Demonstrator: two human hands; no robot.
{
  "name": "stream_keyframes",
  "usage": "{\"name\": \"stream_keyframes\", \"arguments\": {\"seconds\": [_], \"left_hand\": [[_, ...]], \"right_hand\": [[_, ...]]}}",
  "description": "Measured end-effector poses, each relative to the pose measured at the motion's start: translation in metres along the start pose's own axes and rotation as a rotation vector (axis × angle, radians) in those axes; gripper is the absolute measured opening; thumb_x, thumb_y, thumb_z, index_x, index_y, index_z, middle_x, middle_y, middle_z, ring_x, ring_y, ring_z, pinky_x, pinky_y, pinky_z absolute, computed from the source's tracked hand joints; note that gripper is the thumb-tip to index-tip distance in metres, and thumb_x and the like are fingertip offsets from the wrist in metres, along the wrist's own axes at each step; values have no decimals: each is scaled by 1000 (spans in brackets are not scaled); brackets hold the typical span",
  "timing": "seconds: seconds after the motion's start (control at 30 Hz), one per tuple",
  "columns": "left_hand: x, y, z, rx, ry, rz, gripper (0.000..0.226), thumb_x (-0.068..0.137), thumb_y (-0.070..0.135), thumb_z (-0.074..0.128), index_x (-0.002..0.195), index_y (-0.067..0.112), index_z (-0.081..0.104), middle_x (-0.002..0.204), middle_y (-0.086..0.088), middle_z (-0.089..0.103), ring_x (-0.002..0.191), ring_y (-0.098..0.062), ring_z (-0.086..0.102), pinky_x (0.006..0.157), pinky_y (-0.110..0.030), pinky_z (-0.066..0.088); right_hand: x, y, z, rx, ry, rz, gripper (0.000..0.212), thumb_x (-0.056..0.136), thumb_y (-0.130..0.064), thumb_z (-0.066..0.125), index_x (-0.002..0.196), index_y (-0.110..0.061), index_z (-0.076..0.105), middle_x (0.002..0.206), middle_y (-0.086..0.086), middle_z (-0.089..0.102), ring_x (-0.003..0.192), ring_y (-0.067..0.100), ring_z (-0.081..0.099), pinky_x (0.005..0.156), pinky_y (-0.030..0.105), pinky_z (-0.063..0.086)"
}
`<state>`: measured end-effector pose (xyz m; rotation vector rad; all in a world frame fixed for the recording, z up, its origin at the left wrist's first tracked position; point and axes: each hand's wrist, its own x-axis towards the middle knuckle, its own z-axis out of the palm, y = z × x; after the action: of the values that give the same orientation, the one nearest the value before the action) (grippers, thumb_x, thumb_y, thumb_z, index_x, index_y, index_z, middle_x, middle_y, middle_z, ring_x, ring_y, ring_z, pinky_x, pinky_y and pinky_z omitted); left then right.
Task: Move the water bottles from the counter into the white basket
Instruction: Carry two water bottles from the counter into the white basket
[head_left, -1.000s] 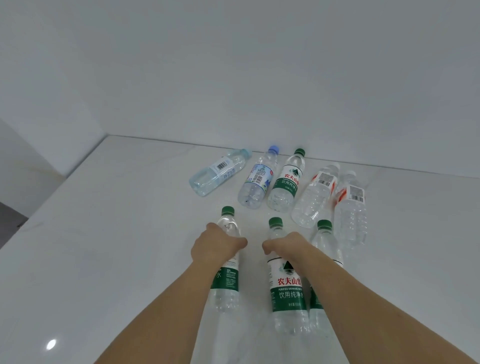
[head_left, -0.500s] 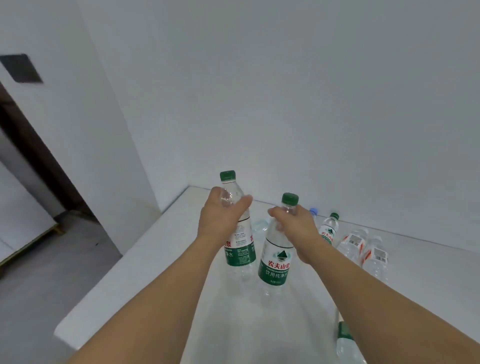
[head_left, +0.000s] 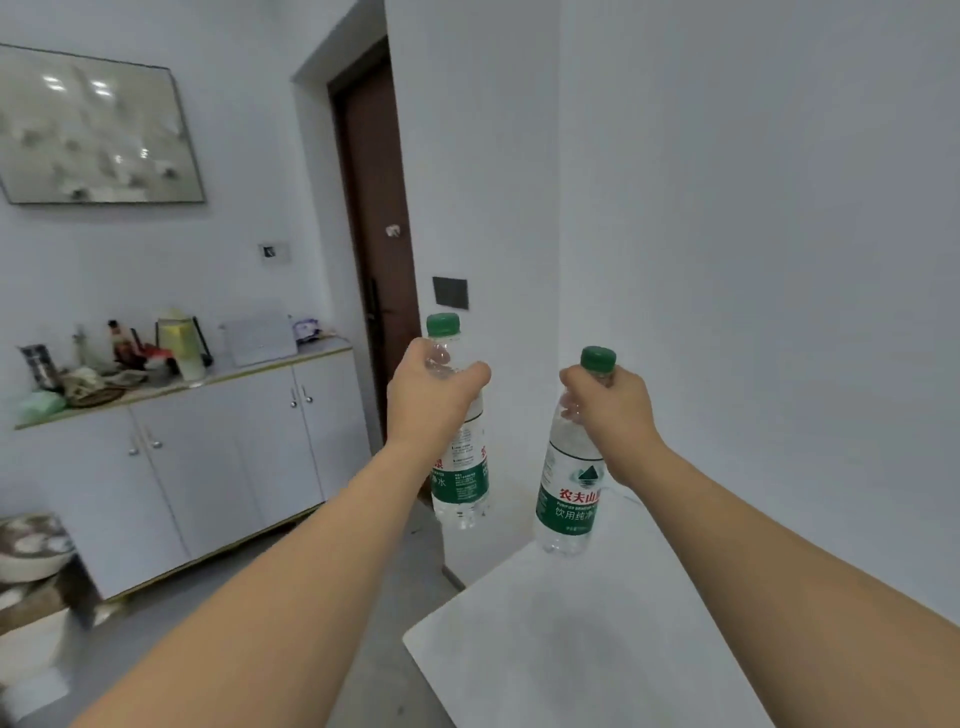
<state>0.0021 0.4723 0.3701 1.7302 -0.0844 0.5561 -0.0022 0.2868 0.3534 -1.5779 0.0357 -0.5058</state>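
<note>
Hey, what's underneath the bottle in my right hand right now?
The white counter lies below the bottle in your right hand, near its corner. The bottle hangs clear of it. Your grip covers the bottle's neck; the rest of the counter is out of frame.

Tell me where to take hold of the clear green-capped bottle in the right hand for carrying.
Grip the clear green-capped plastic bottle at its narrow neck just under the cap, coming from the right side, as the right hand does: the bottle hangs upright and the shoulder flares below the grip.

Two green-capped clear bottles, upright, airborne — left bottle (head_left: 460, 467); right bottle (head_left: 571, 488) over the counter edge
</note>
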Motion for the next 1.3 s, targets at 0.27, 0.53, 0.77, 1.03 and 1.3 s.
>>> {"name": "stream_keyframes", "arguments": {"seconds": [0.27,0.53,0.77,1.03,1.3], "left_hand": [[21,-12,-143,84,250,75,16,77,42,70,85,33,59,81,12,67,76,-12,71,70,-33,53],[71,-37,-229,236,260,60,24,70,43,65,91,32,63,88,8,70,83,-12,68,74,-38,56],[141,-67,-234,151,314,82,15,76,40,66,86,29,64,79,6,70,75,-18,71,76,-49,60],[259,-105,-216,180,277,78,17,73,38,64,72,21,60,55,19,60,48,7,58,52,-25,41],[384,-139,-215,187,319,90,23,78,29,60,60,23,48,45,16,49,41,1,44,53,-26,40]], "right_hand": [[-22,-44,158,15,-309,-87,25,70,-31,61,65,-7,60,61,6,60,61,19,54,64,34,45],[-20,-56,263,25,-435,-106,18,69,-31,62,64,-15,65,63,5,68,55,15,59,63,34,48],[29,-43,318,36,-424,-115,13,75,-27,64,65,-19,63,56,-2,63,49,7,60,51,25,48],[139,-13,369,83,-449,-98,12,79,-23,64,72,-13,64,69,8,66,64,19,62,57,28,52],[238,5,446,80,-459,-124,16,76,-25,64,67,-12,63,67,8,64,63,20,60,64,35,51]]}}
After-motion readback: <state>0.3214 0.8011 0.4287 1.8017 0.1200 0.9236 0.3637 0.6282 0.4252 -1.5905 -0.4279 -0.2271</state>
